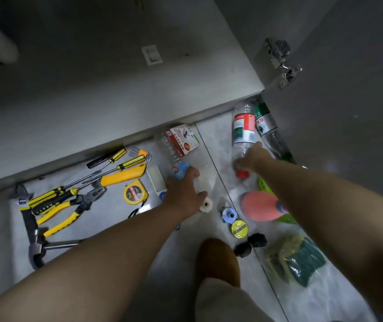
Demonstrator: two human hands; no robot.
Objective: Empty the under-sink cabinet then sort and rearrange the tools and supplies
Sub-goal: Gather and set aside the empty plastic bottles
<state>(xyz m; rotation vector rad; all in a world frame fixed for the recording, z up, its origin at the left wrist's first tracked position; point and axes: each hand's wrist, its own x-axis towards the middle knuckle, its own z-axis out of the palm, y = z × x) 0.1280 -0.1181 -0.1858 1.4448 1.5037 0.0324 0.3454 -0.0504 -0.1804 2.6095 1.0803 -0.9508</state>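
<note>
Down on the floor [107, 219] before the open cabinet [93, 77], both arms stretched forward. Round the neck of the red-cap bottle [244, 129], just above the cap, the right hand [252, 159] with fingers curled; blurred by motion, single fingers hard to separate. Touching that bottle on its door side, a green-label bottle [265, 126], far side cut off by the cabinet door [337, 101]. On the blue end of a clear bottle [169, 147], the left hand [183, 189], fingers bent over it, thumb near a white roll [205, 205]; gripping or only resting, cannot tell. Blue end mostly covered: cap or label, not sure. Against the clear bottle, touching or overlapping, a printed packet [183, 138]. At left, tools lying close together: screwdrivers [125, 165], pliers [86, 201], tape measure [135, 191], hammer [44, 248] with handle end under the left arm. Between the arms, two small tape rolls [239, 228] and black knobs [256, 240]. Partly behind the right arm, a pink thing [258, 205], shape unclear. Near the right arm, sponges [302, 259] in a clear bag, blurred.
</note>
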